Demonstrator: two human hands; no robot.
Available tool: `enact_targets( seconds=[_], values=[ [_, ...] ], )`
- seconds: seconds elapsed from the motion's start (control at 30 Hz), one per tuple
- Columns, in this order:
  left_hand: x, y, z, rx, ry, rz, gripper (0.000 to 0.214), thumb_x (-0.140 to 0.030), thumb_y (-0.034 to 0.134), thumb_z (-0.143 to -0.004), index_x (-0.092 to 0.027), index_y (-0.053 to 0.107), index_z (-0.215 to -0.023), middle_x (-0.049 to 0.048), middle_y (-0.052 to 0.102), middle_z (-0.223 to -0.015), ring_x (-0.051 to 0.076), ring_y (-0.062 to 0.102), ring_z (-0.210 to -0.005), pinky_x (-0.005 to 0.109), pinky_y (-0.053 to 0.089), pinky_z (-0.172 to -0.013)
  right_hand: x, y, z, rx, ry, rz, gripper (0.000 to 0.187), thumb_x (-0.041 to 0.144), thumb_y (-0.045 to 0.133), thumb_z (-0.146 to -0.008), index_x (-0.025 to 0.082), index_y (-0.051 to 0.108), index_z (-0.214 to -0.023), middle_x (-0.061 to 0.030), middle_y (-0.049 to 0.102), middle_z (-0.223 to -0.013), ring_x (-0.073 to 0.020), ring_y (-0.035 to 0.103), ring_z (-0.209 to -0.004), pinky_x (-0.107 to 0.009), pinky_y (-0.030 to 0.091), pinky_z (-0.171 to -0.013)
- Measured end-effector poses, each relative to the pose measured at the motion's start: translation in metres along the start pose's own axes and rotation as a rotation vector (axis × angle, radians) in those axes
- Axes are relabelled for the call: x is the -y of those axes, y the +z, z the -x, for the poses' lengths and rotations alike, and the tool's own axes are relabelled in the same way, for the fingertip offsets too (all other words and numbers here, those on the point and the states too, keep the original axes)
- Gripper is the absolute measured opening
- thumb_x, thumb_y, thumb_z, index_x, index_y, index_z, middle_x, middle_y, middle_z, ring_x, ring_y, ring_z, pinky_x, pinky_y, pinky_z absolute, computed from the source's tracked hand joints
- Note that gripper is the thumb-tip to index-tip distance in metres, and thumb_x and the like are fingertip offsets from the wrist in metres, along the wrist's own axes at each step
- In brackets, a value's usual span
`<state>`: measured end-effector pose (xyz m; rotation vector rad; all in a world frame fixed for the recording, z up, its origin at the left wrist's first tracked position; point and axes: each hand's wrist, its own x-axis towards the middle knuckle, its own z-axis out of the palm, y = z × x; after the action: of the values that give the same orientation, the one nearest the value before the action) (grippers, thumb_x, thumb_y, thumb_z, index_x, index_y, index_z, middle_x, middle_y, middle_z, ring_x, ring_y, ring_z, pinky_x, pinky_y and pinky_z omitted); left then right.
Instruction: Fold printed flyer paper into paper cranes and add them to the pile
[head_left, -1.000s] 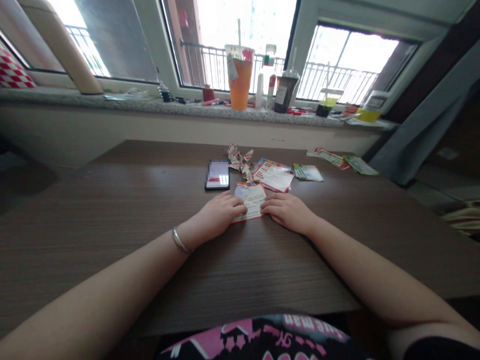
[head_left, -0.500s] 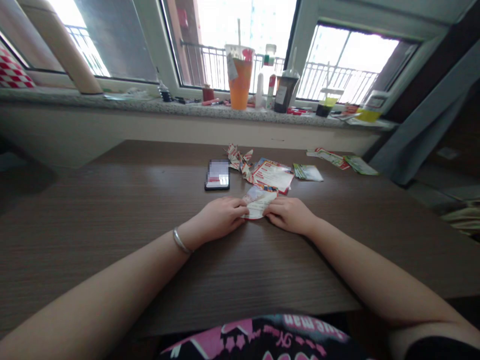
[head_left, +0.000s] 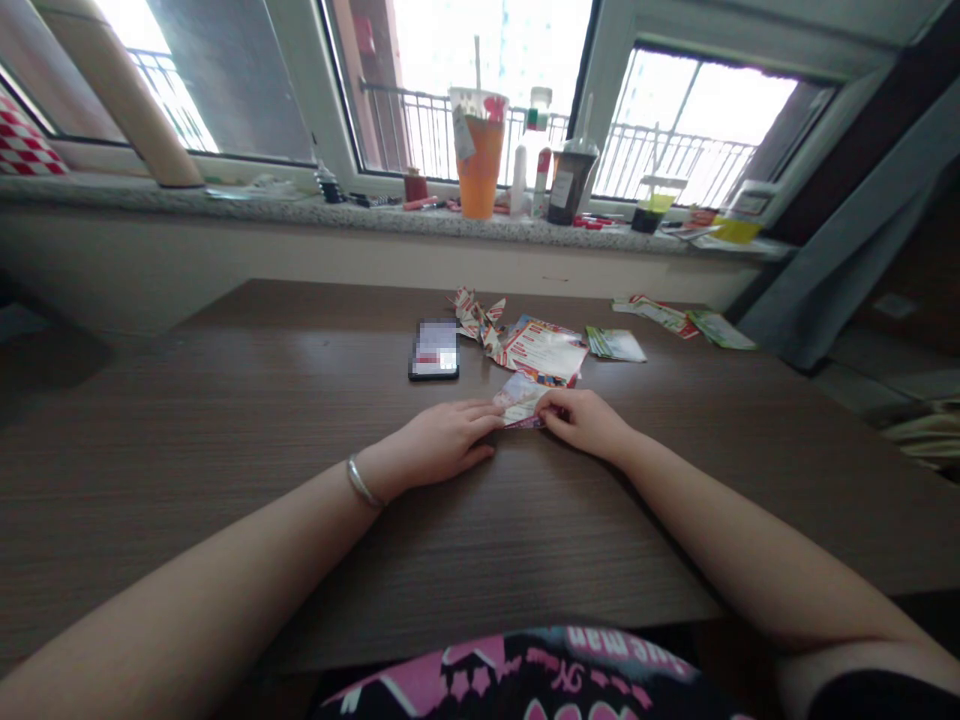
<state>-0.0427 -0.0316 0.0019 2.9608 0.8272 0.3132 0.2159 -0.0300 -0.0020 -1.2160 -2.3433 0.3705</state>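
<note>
A small printed paper sheet (head_left: pixel 519 397) lies on the table in front of me, its near edge turned up in a fold. My left hand (head_left: pixel 448 437) rests flat at the sheet's left side, fingers stretched out and fingertips on the paper. With bent fingers, my right hand (head_left: pixel 581 420) pinches the right end of the folded edge. Just beyond the sheet are a stack of printed paper (head_left: pixel 546 348) and a striped folded-paper figure (head_left: pixel 480 325). The underside of the sheet is hidden.
A phone (head_left: pixel 434 350) lies left of the papers on the brown table (head_left: pixel 225 450). Further right are a small pile of cards (head_left: pixel 616 345) and more printed strips (head_left: pixel 664 315). Along the windowsill stand an orange drink cup (head_left: pixel 480 165), a dark cup (head_left: pixel 571 185) and several small items.
The near edge of the sheet has been folded up, showing a purple strip. My left fingers have straightened and flattened, while my right fingers have curled into a pinch on the edge.
</note>
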Motion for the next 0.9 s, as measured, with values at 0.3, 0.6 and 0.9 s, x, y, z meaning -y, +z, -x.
enact_targets(
  seconds=[0.3,0.6,0.9],
  values=[
    [-0.008,-0.004,0.002,0.104,-0.021,0.006,0.069,-0.042,0.052,-0.091,-0.014,0.024,-0.148,0.0131,0.030,-0.154,0.022,0.029,-0.141,0.033,0.025,-0.114,-0.004,0.001,-0.003,-0.017,0.121,-0.050,0.014,0.020,0.051,-0.082,0.017,0.063,-0.076,0.0002,0.062,-0.067,-0.0121,0.051,-0.060,-0.023,0.037,-0.059],
    [-0.008,-0.003,0.002,0.171,0.002,-0.020,0.067,-0.045,0.043,-0.095,-0.019,0.017,-0.151,0.0098,0.020,-0.158,0.021,0.019,-0.145,0.036,0.017,-0.117,-0.013,0.003,-0.005,-0.006,0.176,0.003,0.012,0.024,0.054,-0.082,0.018,0.062,-0.076,-0.0002,0.063,-0.068,-0.0127,0.051,-0.060,-0.023,0.036,-0.058],
    [-0.006,0.000,0.003,0.157,0.007,-0.019,0.068,-0.047,0.043,-0.095,-0.018,0.017,-0.151,0.0111,0.022,-0.157,0.021,0.021,-0.145,0.035,0.018,-0.117,-0.015,0.003,-0.007,0.013,0.208,0.103,0.012,0.027,0.053,-0.086,0.020,0.061,-0.081,-0.0023,0.066,-0.075,-0.0150,0.055,-0.065,-0.024,0.036,-0.059]
  ],
)
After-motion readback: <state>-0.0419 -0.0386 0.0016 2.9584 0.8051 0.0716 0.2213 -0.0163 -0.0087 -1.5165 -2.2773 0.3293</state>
